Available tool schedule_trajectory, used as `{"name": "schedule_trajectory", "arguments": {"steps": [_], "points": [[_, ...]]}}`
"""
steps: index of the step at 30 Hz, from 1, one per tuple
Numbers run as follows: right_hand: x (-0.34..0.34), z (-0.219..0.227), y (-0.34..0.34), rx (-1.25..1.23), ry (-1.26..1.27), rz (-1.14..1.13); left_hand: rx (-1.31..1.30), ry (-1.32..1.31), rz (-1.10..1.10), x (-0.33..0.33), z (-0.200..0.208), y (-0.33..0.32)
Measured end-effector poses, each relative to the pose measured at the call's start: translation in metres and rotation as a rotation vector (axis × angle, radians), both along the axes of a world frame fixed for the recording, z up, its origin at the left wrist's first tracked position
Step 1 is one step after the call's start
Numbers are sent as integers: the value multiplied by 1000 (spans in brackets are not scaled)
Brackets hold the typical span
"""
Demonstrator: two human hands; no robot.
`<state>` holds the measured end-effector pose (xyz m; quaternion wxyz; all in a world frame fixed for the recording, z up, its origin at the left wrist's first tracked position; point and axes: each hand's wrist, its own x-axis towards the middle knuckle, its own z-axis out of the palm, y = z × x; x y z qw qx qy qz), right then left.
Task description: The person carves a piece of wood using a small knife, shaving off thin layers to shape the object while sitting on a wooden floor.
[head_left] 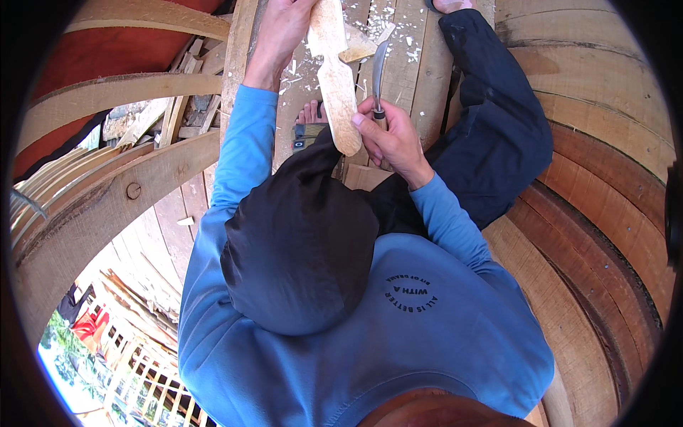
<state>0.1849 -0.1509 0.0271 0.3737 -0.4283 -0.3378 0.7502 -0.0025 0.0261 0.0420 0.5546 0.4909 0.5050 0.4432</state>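
- Whittling, prob.: R hand (390, 139) fingers curled round knife (379, 71), thumb against wood blank (336, 89)
- L hand (279, 32) fingers cropped, can't tell
- Next cut, I'd say, needs firm support

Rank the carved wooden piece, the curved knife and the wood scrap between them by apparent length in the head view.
1. Carved wooden piece, reaching the picture's top
2. Curved knife, handle partly covered
3. Wood scrap
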Motion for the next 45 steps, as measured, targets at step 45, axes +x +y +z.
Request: {"name": "schedule_trajectory", "arguments": {"steps": [45], "points": [[-10,13,-3,116,-205,-16,-163,-783,-77,0,2,-6]]}}
